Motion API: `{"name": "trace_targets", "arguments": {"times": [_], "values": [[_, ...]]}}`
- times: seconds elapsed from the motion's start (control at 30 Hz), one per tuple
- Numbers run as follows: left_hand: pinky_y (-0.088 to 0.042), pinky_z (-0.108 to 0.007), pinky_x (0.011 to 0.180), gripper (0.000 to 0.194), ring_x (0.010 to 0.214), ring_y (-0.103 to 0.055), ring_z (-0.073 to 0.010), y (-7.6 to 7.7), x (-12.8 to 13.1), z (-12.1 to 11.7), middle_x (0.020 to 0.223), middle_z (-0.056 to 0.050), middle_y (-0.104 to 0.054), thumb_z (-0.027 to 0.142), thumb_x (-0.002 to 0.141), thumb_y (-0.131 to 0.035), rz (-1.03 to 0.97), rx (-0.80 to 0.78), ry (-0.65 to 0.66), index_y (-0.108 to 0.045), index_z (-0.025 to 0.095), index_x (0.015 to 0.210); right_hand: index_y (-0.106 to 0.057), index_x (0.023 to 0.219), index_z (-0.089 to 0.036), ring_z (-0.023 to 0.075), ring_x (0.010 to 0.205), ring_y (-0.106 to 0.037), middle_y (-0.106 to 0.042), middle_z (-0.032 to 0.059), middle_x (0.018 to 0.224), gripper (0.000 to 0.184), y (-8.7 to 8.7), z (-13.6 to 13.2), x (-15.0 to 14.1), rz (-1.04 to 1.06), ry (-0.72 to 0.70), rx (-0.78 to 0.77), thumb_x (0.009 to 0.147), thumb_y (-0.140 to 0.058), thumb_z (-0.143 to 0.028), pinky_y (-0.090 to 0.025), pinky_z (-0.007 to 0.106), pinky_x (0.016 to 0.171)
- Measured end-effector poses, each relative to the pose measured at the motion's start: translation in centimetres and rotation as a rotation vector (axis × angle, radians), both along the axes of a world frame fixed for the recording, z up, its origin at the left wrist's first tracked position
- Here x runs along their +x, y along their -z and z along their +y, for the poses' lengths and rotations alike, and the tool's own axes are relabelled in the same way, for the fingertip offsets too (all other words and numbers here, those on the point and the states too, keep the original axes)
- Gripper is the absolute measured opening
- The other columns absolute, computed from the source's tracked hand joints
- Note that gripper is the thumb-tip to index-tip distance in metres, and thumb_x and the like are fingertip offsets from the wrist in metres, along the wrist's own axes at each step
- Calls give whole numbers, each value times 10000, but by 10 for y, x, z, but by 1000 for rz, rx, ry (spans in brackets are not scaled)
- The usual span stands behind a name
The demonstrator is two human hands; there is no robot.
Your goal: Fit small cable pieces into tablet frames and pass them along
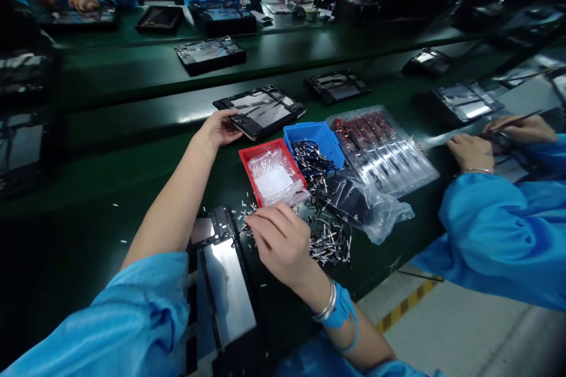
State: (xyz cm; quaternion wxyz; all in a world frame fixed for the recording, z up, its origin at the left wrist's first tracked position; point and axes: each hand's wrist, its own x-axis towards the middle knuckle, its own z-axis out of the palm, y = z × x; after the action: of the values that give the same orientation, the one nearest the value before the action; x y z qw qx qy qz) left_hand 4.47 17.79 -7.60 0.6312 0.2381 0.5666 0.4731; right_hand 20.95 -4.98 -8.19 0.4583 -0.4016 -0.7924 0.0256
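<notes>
My left hand (220,129) grips the near-left corner of a black tablet-like device (265,107) with silver battery panels and opened insides, held at the far side of the bench. Bent and pinched together, the fingers of my right hand (283,241) hover over small white pieces (246,210) scattered on the bench; whatever is between the fingertips is hidden. A second opened device (227,283) lies in front of me, left of my right hand. Just beyond that hand stands a red bin (246,166) with clear plastic bags and small white pieces inside.
A blue bin (309,131) holds short black cables. Beside it lie a clear blister tray (393,159), a plastic bag (369,203) and a heap of cables (329,241). More devices (338,86) sit along the green bench. A co-worker's hands (473,153) work at right; others sit opposite.
</notes>
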Motion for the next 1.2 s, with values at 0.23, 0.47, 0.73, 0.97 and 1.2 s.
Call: {"name": "trace_targets", "arguments": {"times": [0.23, 0.47, 0.73, 0.97, 1.2], "values": [[-498, -154, 624, 187, 601, -534, -49, -60, -39, -127, 517, 82, -549, 73, 703, -672, 1, 95, -249, -531, 180, 646, -672, 827, -197, 154, 739, -624, -709, 32, 765, 193, -7, -1, 4, 110, 34, -25, 871, -534, -69, -516, 290, 683], [-548, -147, 615, 168, 614, -599, -85, -53, -53, -333, 583, 91, -637, 129, 649, -714, 102, 34, -597, -606, 237, 579, -701, 883, -206, 136, 657, -614, -678, 0, 733, 111, -6, 7, 8, 423, 20, -296, 806, -629, -173, -514, 299, 624], [-522, -383, 966, 473, 1041, -659, -268, 20, -1, -473, 991, -18, -732, 428, 637, -820, -31, -100, -457, -672, 257, 1053, -634, 697, -205, 123, 633, -625, -665, -18, 672, 133, -26, -18, -8, 702, -182, -661, 623, -742, -230, -524, 268, 595], [-546, -374, 815, 507, 1092, -639, -309, 33, -13, -483, 1189, -162, -668, 518, 732, -730, -390, -71, 333, -697, 175, 1104, -611, 680, -187, 96, 573, -596, -643, -27, 626, 186, -32, -54, -65, 433, -492, -1215, 609, -774, -241, -493, 244, 558], [-518, -321, 875, 184, 958, -680, -202, -4, -69, -472, 1011, -44, -732, 233, 862, -614, 112, 410, 605, -721, 263, 1008, -615, 689, -178, 99, 621, -592, -642, -18, 660, 128, -15, -63, -104, 253, -487, -1227, 644, -729, -211, -468, 244, 584]]}}
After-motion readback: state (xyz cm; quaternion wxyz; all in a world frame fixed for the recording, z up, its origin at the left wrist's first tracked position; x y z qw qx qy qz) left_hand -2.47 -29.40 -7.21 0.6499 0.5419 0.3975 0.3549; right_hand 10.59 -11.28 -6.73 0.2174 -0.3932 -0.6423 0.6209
